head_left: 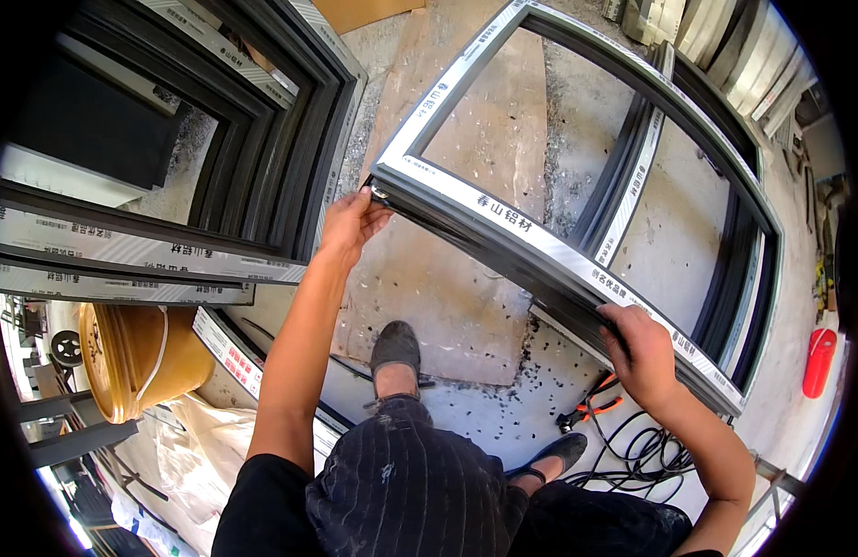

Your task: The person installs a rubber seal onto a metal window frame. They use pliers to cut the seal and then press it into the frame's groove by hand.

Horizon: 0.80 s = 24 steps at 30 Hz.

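A dark window frame with white protective film and a crossbar stands tilted in front of me, its near long side running from upper left to lower right. My left hand pinches the near-left corner of this frame, thumb on top. Farther along the same side, my right hand is wrapped over the edge, with its fingers partly hidden. A dark lower edge of the frame shows beneath the film between both hands.
Several film-wrapped frames stack at the left, above a yellow bucket. On the floor lie orange-handled pliers, a coiled black cable and scattered dark bits. A cardboard sheet lies underfoot; a red cylinder stands right.
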### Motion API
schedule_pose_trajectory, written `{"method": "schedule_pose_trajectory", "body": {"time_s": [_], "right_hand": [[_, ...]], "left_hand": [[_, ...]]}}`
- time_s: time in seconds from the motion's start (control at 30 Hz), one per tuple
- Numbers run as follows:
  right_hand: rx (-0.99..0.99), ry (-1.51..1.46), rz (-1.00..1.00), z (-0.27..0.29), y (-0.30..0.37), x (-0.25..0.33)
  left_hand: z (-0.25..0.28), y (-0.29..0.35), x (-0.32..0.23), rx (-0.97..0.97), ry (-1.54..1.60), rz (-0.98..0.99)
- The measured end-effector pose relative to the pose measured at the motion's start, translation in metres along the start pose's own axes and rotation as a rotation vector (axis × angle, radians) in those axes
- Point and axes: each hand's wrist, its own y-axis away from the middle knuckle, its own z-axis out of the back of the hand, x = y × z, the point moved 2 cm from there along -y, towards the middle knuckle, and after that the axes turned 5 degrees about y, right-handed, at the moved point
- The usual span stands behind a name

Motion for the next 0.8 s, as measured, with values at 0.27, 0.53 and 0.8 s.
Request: {"method": "schedule_pose_trajectory", "body": {"time_s": [0.27, 0.53, 0.8], "right_hand": [[0.007, 0.024, -0.152, 0.01, 0.036, -0.027], [-0.078, 0.466, -0.413, 0.045, 0.137, -0.12], [-0.279, 0.612, -0.452, 0.047, 0.202, -0.153]], "left_hand": [[-0.002, 0.001, 0.021, 0.1, 0.041, 0.087], [-0.035, 0.027, 0.026, 0.169, 0.115, 0.254], [-0.048, 0.037, 0.047, 0.155, 0.002, 0.239]]}}
